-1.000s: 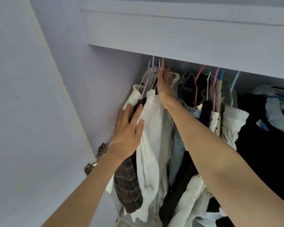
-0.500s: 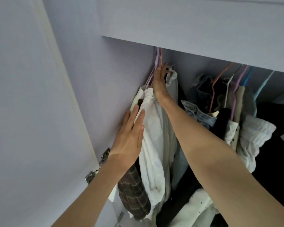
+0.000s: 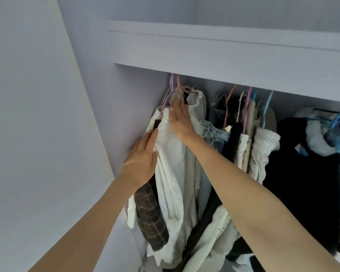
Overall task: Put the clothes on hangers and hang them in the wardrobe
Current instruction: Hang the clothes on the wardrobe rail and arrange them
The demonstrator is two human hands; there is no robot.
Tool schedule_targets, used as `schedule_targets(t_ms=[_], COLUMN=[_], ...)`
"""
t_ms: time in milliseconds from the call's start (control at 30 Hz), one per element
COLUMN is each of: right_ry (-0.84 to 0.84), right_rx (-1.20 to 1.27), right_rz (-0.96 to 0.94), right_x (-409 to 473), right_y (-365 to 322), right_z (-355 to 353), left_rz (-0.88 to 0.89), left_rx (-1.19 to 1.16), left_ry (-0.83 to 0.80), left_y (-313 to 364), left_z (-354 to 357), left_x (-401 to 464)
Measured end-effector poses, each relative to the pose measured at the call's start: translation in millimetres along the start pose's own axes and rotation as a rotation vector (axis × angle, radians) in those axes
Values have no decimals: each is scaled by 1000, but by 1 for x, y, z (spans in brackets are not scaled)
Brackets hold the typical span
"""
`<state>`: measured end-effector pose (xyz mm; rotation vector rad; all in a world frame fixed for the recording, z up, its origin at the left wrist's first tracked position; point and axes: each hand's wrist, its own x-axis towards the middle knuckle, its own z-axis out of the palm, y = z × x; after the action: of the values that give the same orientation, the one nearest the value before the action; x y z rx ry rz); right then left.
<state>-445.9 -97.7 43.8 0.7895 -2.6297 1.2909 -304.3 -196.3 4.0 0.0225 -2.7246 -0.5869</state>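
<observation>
A white shirt hangs at the far left of the wardrobe on a pink hanger, beside a purple hanger. A brown plaid garment hangs just left of it, against the wardrobe's side wall. My left hand lies flat with straight fingers against the shirt's left shoulder and the plaid piece. My right hand rests flat on the top of the white shirt. Its fingers point up at the hanger necks, and its fingertips are partly hidden among fabric. The rail itself is hidden behind the front panel.
A pale wardrobe front panel runs above the clothes. The open door fills the left. To the right hang denim, white tops, a black garment and blue hangers, packed close.
My right hand has come down from the hanger hooks onto the top of the white shirt. My left hand stays pressed on the clothes at the left.
</observation>
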Motion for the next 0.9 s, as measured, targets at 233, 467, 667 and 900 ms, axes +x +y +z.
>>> schedule_targets(t_ms=[233,467,667,900], right_ry=[278,517,410,305], right_rx=[-336,-353,150,243], right_rz=[-363,45,326,385], right_x=[-101,-154,-141,-81], right_y=[-2,42,56,70], right_z=[-58,-128,-151,-167], left_rz=[100,63,-78,-150], left_rx=[17,-543,-602,-651], left_ry=[208,-42,-131,-125], left_y=[31,111,149,156], left_z=[1,30,47,50], left_x=[-39,-21,49,120])
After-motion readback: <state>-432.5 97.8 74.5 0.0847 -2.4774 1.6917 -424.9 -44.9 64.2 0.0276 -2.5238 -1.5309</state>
